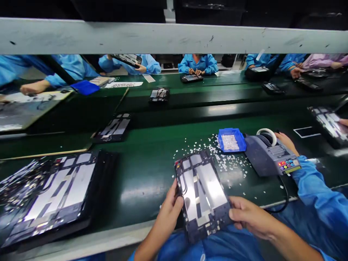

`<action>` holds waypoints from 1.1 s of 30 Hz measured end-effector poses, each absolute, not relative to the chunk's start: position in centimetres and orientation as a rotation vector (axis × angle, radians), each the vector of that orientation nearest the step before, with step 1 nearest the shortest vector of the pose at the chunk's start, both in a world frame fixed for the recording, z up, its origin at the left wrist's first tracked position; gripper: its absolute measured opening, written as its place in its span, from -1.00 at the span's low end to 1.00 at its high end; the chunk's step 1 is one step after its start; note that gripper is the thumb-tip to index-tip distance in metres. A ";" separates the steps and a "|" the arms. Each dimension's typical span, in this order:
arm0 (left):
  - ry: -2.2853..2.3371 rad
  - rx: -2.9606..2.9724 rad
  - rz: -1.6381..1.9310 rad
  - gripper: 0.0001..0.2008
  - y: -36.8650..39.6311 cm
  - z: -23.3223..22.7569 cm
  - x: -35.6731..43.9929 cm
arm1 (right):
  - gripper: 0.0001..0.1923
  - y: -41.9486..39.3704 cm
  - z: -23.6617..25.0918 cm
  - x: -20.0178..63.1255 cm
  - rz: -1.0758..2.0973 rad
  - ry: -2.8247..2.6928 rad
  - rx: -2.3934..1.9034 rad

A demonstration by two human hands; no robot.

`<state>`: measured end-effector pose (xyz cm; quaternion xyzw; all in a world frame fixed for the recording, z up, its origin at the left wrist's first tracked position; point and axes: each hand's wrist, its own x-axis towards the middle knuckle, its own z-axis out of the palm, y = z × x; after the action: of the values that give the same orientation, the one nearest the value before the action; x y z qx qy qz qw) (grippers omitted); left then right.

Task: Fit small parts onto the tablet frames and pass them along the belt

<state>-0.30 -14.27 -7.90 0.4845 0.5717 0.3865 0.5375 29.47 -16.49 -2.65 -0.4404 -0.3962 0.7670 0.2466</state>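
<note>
I hold a dark tablet back panel point(202, 194) with silver foil patches, tilted over the near edge of the green bench point(146, 174). My left hand point(170, 210) grips its left edge. My right hand point(248, 215) grips its lower right corner. Small white scraps point(217, 156) lie scattered on the bench just beyond the panel.
A blue tray point(231, 140) of small parts and a grey tape dispenser point(269, 154) stand at right, where a neighbour's hand point(285, 141) and blue sleeve reach in. A stack of panels point(54, 192) lies at left. More panels ride the belt; several blue-coated people work opposite.
</note>
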 end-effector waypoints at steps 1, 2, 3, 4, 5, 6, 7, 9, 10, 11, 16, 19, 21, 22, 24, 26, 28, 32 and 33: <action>1.379 1.159 0.906 -0.04 -14.5 -8.4 0.3 | -0.60 -17.0 -3.6 29.8 2.017 -1.187 -1.273; 1.400 1.163 0.898 -0.04 -14.6 -8.7 0.8 | -0.62 -17.2 -4.4 30.1 1.901 -1.309 -1.359; 1.414 1.166 0.895 -0.04 -14.7 -8.8 1.2 | -0.59 -17.4 -5.1 30.4 1.751 -1.426 -1.453; 1.421 1.168 0.895 -0.05 -14.6 -8.9 1.7 | -0.52 -17.5 -5.6 30.8 1.587 -1.522 -1.544; 1.421 1.171 0.891 -0.06 -14.5 -8.8 2.1 | -0.42 -17.5 -6.1 31.1 1.437 -1.593 -1.619; 1.418 1.172 0.883 -0.07 -14.4 -8.8 2.6 | -0.35 -17.4 -6.4 31.3 1.322 -1.640 -1.669; 1.412 1.174 0.873 -0.08 -14.2 -8.7 3.0 | -0.31 -17.2 -6.7 31.4 1.252 -1.678 -1.683; 1.391 1.179 0.859 -0.10 -14.0 -8.8 3.7 | -0.30 -16.8 -7.1 31.3 1.209 -1.754 -1.608; 1.377 1.187 0.854 -0.11 -14.0 -8.8 3.9 | -0.30 -16.6 -7.2 31.2 1.219 -1.799 -1.543; 1.368 1.201 0.850 -0.13 -13.9 -8.8 3.9 | -0.28 -16.4 -7.3 31.1 1.237 -1.840 -1.486; 1.576 1.503 0.951 -0.36 -11.1 -6.9 2.0 | -0.31 -14.9 -6.6 32.0 1.176 -1.728 -1.607; 1.676 1.988 0.878 -0.57 -6.7 -4.5 1.0 | -0.39 -13.5 -4.6 32.0 1.071 -1.719 -1.562; 1.657 2.263 0.678 -0.65 -4.0 -3.5 0.9 | -0.46 -12.7 -3.0 31.3 1.013 -1.789 -1.478; 1.653 2.352 0.597 -0.68 -3.0 -3.2 1.0 | -0.49 -12.3 -2.4 30.8 0.987 -1.823 -1.437; 1.675 2.456 0.533 -0.72 -2.0 -3.3 1.3 | -0.55 -11.4 -1.4 29.6 0.943 -1.869 -1.363; 1.705 2.501 0.570 -0.74 -1.9 -3.8 1.5 | -0.60 -10.0 -0.9 28.3 0.923 -1.887 -1.314; 1.696 2.513 0.634 -0.75 -2.2 -4.3 1.4 | -0.65 -7.9 -0.9 26.9 0.936 -1.900 -1.305; 1.647 2.455 0.766 -0.77 -2.6 -4.7 0.9 | -0.69 -2.3 -1.5 23.4 0.936 -1.938 -1.344; 1.639 2.437 0.801 -0.77 -2.6 -4.6 0.9 | -0.69 -1.0 -1.7 22.5 0.946 -1.951 -1.342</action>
<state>0.89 -2.57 -4.65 0.7996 0.5377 0.2629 0.0486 22.52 -0.99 -1.69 -0.5035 -0.7319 0.3549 0.2913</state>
